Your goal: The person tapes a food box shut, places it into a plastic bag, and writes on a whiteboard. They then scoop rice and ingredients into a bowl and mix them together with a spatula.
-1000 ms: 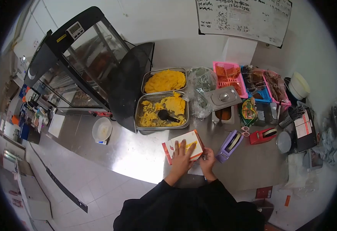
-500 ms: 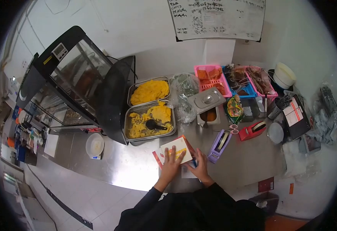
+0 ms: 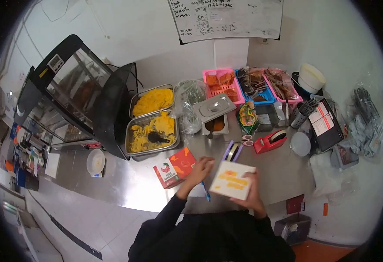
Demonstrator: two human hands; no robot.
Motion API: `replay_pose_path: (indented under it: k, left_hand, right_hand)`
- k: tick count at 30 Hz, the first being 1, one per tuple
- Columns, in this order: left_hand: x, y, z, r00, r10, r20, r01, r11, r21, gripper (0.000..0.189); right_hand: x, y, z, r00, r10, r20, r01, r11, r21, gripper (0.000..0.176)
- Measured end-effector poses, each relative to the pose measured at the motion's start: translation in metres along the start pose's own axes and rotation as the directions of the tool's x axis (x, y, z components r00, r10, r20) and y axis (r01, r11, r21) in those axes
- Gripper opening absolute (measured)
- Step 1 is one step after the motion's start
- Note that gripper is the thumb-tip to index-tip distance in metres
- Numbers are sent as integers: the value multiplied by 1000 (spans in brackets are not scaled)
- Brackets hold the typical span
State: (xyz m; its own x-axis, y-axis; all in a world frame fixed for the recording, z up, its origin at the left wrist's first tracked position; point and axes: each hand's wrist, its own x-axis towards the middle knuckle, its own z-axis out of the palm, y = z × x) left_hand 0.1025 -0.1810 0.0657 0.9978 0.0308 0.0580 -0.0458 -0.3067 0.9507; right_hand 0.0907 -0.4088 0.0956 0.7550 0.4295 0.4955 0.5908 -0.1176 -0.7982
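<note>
A white box with yellow-orange print [image 3: 232, 180] is tilted in my right hand [image 3: 252, 194], whose fingers wrap its right side. My left hand [image 3: 199, 173] holds nothing visible; its fingers are loosely bent and apart, between the white box and a red printed box [image 3: 174, 168] lying on the steel table. Beneath the left hand lie a blue pen [image 3: 206, 192] and a white slip of paper [image 3: 196, 191]. Just behind the white box stands a purple tape dispenser [image 3: 232, 152], partly covered by it.
Two trays of yellow food [image 3: 174, 146] stand behind the red box. Farther right are a lidded steel container [image 3: 214, 108], scissors [image 3: 247, 140] and a red tape dispenser [image 3: 270, 142]. Colored baskets [image 3: 244, 99] line the wall; a glass display warmer [image 3: 108, 109] stands left.
The white box has moved right and up off the red box, in my right hand. My left hand has come off the white box. The whole view has shifted slightly.
</note>
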Motion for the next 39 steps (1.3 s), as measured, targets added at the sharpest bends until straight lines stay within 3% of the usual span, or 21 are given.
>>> replay_pose_path:
  k: [2,3,4,6,8,10,12,14,15,19,21,22,25,29,30,31,33,34,36,37,39]
  left_hand:
    - [18,-3,28,865,-384,323,431,898,-86,29]
    - [23,-5,35,779,-470,414,556,824,-111,25]
    - [20,-15,40,784,-469,407,557,821,-125,25]
    - [1,-34,42,914,-264,307,387,792,-472,21]
    - [-21,-42,55,926,-295,236,377,750,-543,20]
    - [-32,-59,76,970,-23,-242,-19,986,-168,20]
    - [-27,-51,78,956,-3,-292,-22,996,-81,20]
    - [-26,-36,73,864,-367,-344,389,921,-5,17]
    - [-29,-47,78,880,-154,-449,168,986,-10,15]
    - [-46,31,82,939,-125,-319,46,969,-244,27]
    - [-43,63,94,989,-29,-146,-52,850,-524,51]
    - [-41,68,95,986,-35,-163,-56,851,-522,51]
    - [-39,83,88,952,-254,-168,172,904,-391,71]
    - [-55,9,80,970,-241,-18,203,855,-477,67]
    - [-63,-20,72,928,-60,-368,100,991,91,63]
    - [-72,-28,64,808,275,-521,151,758,634,60]
    - [-87,-52,54,592,172,-787,593,568,570,53]
    - [-90,-61,44,590,173,-788,596,565,570,53]
    - [-99,-72,31,630,-139,-764,413,893,178,46]
    - [-98,-62,26,645,-336,-687,547,830,108,42]
    - [-100,-32,21,696,-283,-660,528,825,204,41]
  right_hand:
    - [-30,22,-31,976,157,-150,-139,983,122,81]
    - [-28,9,-46,954,182,-237,-139,972,188,79]
    - [-34,13,-60,940,154,-305,-128,986,105,77]
    - [-49,24,-87,926,116,-361,-116,993,21,74]
    - [-58,29,-100,877,188,-443,-146,981,127,68]
    - [-59,34,-102,854,221,-471,-156,972,174,61]
    - [-58,41,-96,795,348,-497,-241,933,268,58]
    - [-52,46,-82,767,420,-485,-243,890,386,56]
    - [-44,47,-73,735,483,-476,-223,835,503,55]
    - [-19,34,-35,755,533,-382,-246,771,588,60]
    - [-10,34,-16,863,346,-369,-155,875,458,59]
    - [-5,27,-9,870,344,-352,-157,872,465,59]
    - [3,12,1,880,395,-263,-177,788,590,57]
    - [-16,44,6,888,415,-197,-205,742,639,57]
    - [-19,51,7,866,460,-195,-210,689,694,55]
    - [-15,47,3,870,459,-181,-216,683,697,55]
    - [-9,36,-8,903,387,-189,-181,739,649,56]
    - [-7,35,-10,903,386,-186,-181,737,652,56]
    - [-7,35,-13,917,380,-123,-216,731,647,59]
    - [-9,37,-14,916,383,-119,-221,729,647,59]
    - [-9,43,-15,953,301,-24,-240,802,548,66]
